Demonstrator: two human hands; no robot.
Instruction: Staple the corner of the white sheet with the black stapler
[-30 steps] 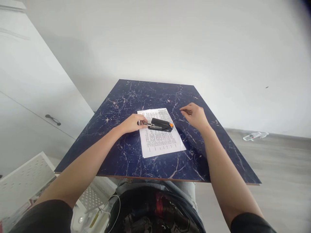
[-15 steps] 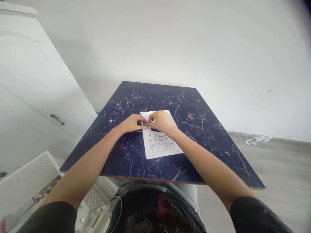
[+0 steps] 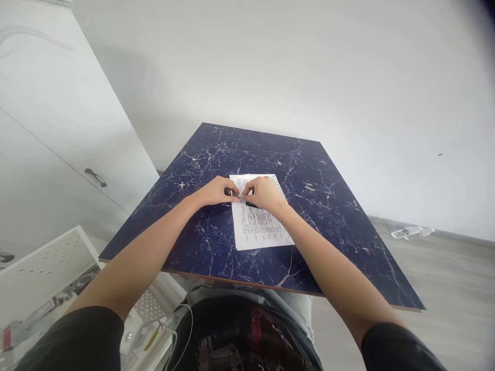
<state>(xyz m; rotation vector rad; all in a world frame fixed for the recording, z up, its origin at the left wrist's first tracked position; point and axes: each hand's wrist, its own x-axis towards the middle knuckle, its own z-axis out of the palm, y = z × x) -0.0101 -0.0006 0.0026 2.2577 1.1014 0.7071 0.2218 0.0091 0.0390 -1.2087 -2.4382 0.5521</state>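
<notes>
A printed sheet of white paper (image 3: 263, 232) lies on the dark blue marble-patterned table. Above its left edge my left hand (image 3: 216, 190) closes thumb and fingers on a small dark object with a pale, silvery end (image 3: 236, 195). Its exact kind is too small to make out. My right hand (image 3: 267, 195) is pinched at the pale end, its fingertips nearly meeting those of the left. Beneath the right hand a black item (image 3: 251, 204) rests on the sheet, mostly covered by the hand.
The table's (image 3: 340, 257) front edge is close to my body. To the left stand a white cabinet (image 3: 46, 134) and a white perforated bin (image 3: 50, 263) with assorted things in it. A clear plastic wrapper (image 3: 412, 232) lies on the floor at right, by the wall.
The view has shifted and tilted slightly. Both hands stay together over the sheet, and the small object between them shows a paler end near the right fingertips.
</notes>
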